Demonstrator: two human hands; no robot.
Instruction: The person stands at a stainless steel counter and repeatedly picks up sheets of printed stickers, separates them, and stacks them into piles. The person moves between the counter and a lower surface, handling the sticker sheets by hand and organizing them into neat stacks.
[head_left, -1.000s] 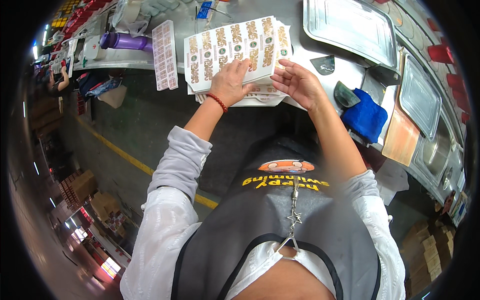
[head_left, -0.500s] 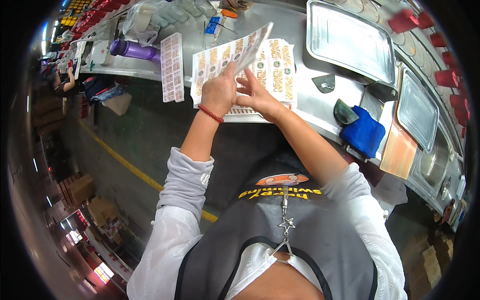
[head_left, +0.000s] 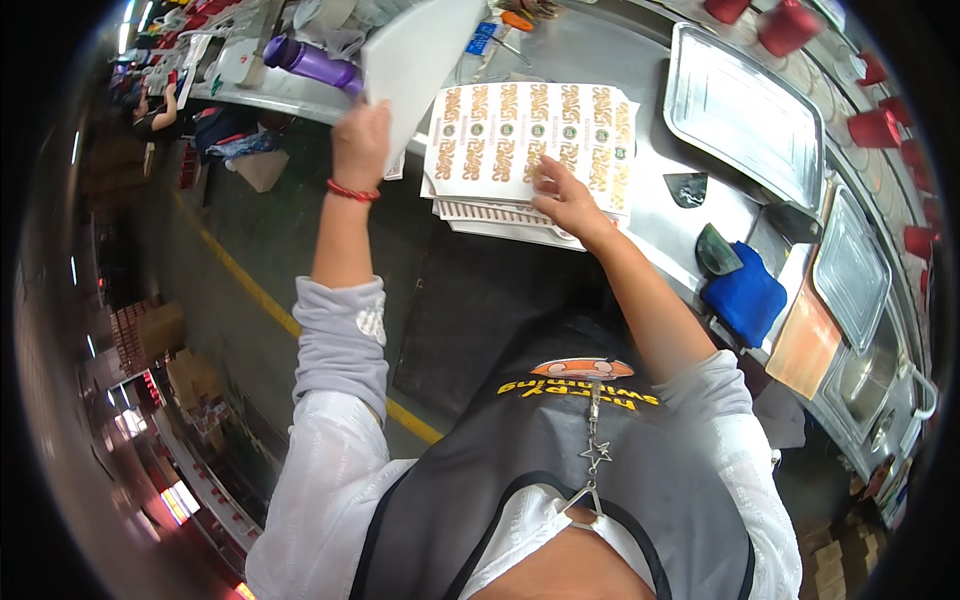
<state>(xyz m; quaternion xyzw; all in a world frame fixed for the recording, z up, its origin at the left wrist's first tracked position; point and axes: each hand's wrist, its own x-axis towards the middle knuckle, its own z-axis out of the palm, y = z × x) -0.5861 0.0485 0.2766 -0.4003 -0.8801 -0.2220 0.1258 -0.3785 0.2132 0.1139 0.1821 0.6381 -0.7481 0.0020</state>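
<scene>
My left hand (head_left: pixel 361 143) grips the near edge of a white sheet (head_left: pixel 415 65), which stands tilted up over the left part of the bench, its blank side showing. To its right lies a stack of printed sheets (head_left: pixel 480 135) with rows of gold and brown designs and small green round marks. My right hand (head_left: pixel 570 200) rests at the right part of this stack, fingers apart and holding nothing. The raised sheet mostly hides a narrow printed strip sheet beneath it.
Left on the metal bench is a purple bottle (head_left: pixel 312 65). To the right are a clear-lidded metal tray (head_left: pixel 745 110), dark green scrapers (head_left: pixel 687 189), a blue cloth (head_left: pixel 745 292) and a wooden board (head_left: pixel 803 345). Red cones (head_left: pixel 790 28) line the far right. Another person (head_left: pixel 160 118) is at far left.
My left hand has lifted a sheet off the stack and carried it left, turning its blank side to view. My right hand has parted from it and stays over the stack.
</scene>
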